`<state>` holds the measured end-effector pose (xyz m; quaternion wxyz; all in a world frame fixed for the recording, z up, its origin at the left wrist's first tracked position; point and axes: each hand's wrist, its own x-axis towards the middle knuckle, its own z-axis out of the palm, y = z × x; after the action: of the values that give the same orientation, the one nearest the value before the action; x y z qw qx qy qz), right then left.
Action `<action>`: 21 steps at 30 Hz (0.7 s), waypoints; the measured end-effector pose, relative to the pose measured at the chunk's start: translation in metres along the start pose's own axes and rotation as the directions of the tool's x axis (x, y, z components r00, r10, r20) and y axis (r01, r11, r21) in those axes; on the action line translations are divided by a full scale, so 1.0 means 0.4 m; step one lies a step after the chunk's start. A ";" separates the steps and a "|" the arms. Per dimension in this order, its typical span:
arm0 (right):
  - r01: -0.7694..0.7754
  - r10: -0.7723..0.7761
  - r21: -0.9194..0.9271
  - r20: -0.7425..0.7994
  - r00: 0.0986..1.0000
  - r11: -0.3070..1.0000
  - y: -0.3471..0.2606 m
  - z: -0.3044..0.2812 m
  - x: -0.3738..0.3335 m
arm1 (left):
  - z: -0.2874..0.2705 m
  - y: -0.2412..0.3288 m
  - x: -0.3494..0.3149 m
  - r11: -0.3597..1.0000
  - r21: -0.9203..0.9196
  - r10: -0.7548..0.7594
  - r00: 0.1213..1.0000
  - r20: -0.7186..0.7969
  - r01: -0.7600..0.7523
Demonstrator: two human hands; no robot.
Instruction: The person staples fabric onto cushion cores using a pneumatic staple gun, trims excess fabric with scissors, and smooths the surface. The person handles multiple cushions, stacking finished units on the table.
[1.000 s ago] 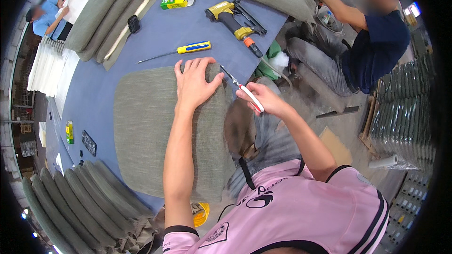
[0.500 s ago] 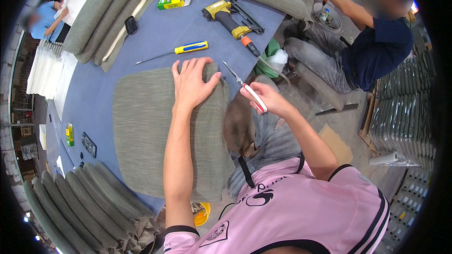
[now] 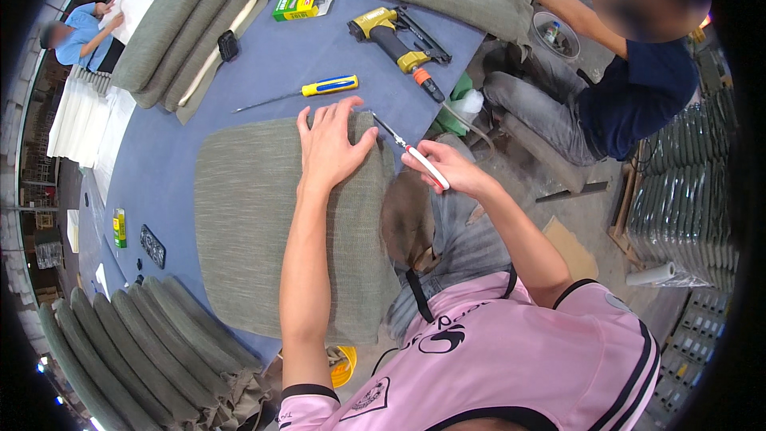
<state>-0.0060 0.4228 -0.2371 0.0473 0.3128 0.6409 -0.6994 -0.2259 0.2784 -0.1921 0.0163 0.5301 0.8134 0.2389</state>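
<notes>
In the head view, a grey-green cushion [image 3: 247, 223] lies flat on the blue-grey table [image 3: 152, 160], at its near right side. The left hand [image 3: 329, 148] rests on the cushion's far right part, fingers spread and bent over the far edge, thumb apart from them. The right hand [image 3: 447, 169], to the right of the cushion, has its fingers closed around the red-and-white handles of a slim pointed tool [image 3: 428, 168]; its metal tip reaches the cushion's far right corner, but I cannot tell whether it touches. Just past the cushion's far edge lies a screwdriver [image 3: 329, 85] with a yellow-and-blue handle. Farther right is a yellow-and-black nail gun [image 3: 391, 41]; a green-and-yellow box [image 3: 295, 5] lies to its left. A phone [image 3: 152, 247] lies left of the cushion, and more cushions [image 3: 120, 343] stand in a row at the near left.
</notes>
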 end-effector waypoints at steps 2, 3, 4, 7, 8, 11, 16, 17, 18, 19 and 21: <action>0.015 -0.018 -0.066 -0.032 0.999 0.998 -0.002 -0.008 -0.004 | 0.000 0.000 -0.001 0.999 -0.042 -0.019 1.000 -0.017 0.018; 0.028 -0.035 -0.113 -0.057 0.998 0.993 -0.001 -0.011 -0.005 | 0.005 -0.006 -0.003 0.998 -0.057 -0.018 0.999 -0.038 0.016; 0.040 -0.053 -0.160 -0.081 0.995 0.986 0.002 -0.013 -0.005 | 0.008 -0.011 -0.004 0.997 -0.071 -0.017 0.998 -0.059 0.013; 0.049 -0.082 -0.246 -0.125 0.989 0.968 -0.002 -0.015 -0.009 | 0.010 -0.016 -0.001 0.997 -0.083 -0.013 0.998 -0.058 0.008; 0.048 -0.086 -0.266 -0.134 0.987 0.963 -0.005 -0.016 -0.012 | 0.011 -0.018 -0.001 0.997 -0.077 -0.010 0.999 -0.052 0.006; 0.049 -0.098 -0.305 -0.147 0.984 0.951 -0.014 -0.013 -0.021 | 0.011 -0.020 0.000 0.997 -0.072 -0.007 0.999 -0.037 0.005; 0.019 -0.039 -0.109 -0.182 0.982 0.994 -0.006 -0.001 -0.023 | 0.007 -0.016 0.000 0.995 -0.099 -0.009 0.999 -0.033 0.006; 0.004 -0.010 -0.035 -0.183 0.983 0.999 -0.008 -0.001 -0.023 | 0.007 -0.017 0.000 0.995 -0.098 -0.008 0.999 -0.031 0.005; 0.008 -0.024 -0.078 -0.212 0.977 0.997 -0.009 0.000 -0.026 | 0.008 -0.017 0.000 0.995 -0.096 -0.006 1.000 -0.029 0.003; 0.011 -0.040 -0.121 -0.241 0.970 0.993 -0.012 0.000 -0.030 | 0.008 -0.018 0.000 0.995 -0.096 -0.005 1.000 -0.028 0.002; 0.029 -0.096 -0.231 -0.280 0.955 0.972 -0.024 -0.002 -0.033 | 0.009 -0.020 -0.004 0.996 -0.094 -0.004 0.999 -0.040 0.000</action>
<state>0.0002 0.4207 -0.2224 -0.0342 0.3839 0.7254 -0.5704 -0.2312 0.2758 -0.1990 0.0252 0.5231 0.8019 0.2876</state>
